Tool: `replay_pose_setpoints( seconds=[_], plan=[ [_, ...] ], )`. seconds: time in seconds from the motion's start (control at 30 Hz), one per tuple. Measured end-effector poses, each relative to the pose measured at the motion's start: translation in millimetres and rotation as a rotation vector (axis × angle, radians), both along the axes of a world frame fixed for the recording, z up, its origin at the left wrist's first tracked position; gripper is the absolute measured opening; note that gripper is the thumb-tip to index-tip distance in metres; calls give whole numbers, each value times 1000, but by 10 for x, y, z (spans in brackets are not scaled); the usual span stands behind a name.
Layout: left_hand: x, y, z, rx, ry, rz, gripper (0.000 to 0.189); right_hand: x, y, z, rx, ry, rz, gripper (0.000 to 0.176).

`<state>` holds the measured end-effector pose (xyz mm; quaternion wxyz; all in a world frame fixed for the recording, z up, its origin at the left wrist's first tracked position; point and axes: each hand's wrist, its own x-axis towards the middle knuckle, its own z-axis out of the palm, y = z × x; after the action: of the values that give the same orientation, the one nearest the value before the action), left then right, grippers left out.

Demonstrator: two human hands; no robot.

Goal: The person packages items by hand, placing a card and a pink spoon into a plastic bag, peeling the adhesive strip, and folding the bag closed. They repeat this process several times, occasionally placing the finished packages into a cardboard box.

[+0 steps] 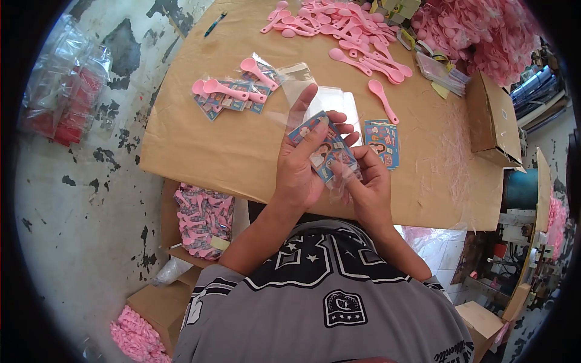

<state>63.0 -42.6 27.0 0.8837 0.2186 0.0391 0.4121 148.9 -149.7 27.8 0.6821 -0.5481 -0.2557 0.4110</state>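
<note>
My left hand (298,166) grips a blue printed card (330,151), its thumb across the front and its fingers behind. Clear plastic film shows around the card's lower end, where my right hand (372,184) pinches it with thumb and fingers. Just beyond my hands lie white sheets with clear plastic bags (339,100), partly covered by my left fingers. To the right rests a stack of similar blue cards (384,145), and a single pink spoon (384,101) lies above it. At the left, several pink spoons (225,89) lie on bagged blue cards (256,104).
A heap of loose pink spoons (351,24) covers the table's far side. A pen (215,24) lies far left. At the right are a cardboard box (493,121) and a big bag of pink spoons (478,36). Below the table's left edge stands a box of packed spoons (204,221).
</note>
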Motion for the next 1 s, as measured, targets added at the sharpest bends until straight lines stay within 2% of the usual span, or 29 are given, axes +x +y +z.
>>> replay_pose_setpoints(
  seconds=[0.07, 0.17, 0.27, 0.37, 0.47, 0.5, 0.6, 0.7, 0.77, 0.87, 1.0],
  plan=[
    [19, -20, 49, 3, 61, -17, 55, 46, -14, -47, -35, 16, -9, 21],
    [65, -69, 53, 9, 120, -74, 55, 35, 62, -118, 34, -79, -101, 27],
    [94, -112, 86, -16, 124, -95, 51, 52, 108, -154, 71, -54, -142, 34],
    [72, -57, 42, 3, 151, -94, 48, 43, 121, -159, 138, -243, -245, 30],
    [81, -32, -31, -24, 255, -38, 46, 115, 57, -30, 102, -680, -265, 38],
    [90, -19, -25, -21, 265, 10, 43, 216, 8, -27, 137, -996, -228, 43],
    [39, 122, -132, -158, 226, 89, 41, 410, -38, 16, 217, -1234, -87, 35],
    [-81, 302, -139, -175, 187, 178, 40, 845, 7, 184, -120, -1177, -67, 21],
    [-125, 377, -151, -162, 158, 215, 40, 1247, 156, 166, -333, -1287, -117, 19],
    [-149, 397, -105, -169, 136, 243, 44, 1662, 313, -114, -451, -1477, -97, 20],
    [-202, 408, -116, -164, 61, 331, 41, 1770, 478, -207, -381, -1341, 25, 16]
  ],
)
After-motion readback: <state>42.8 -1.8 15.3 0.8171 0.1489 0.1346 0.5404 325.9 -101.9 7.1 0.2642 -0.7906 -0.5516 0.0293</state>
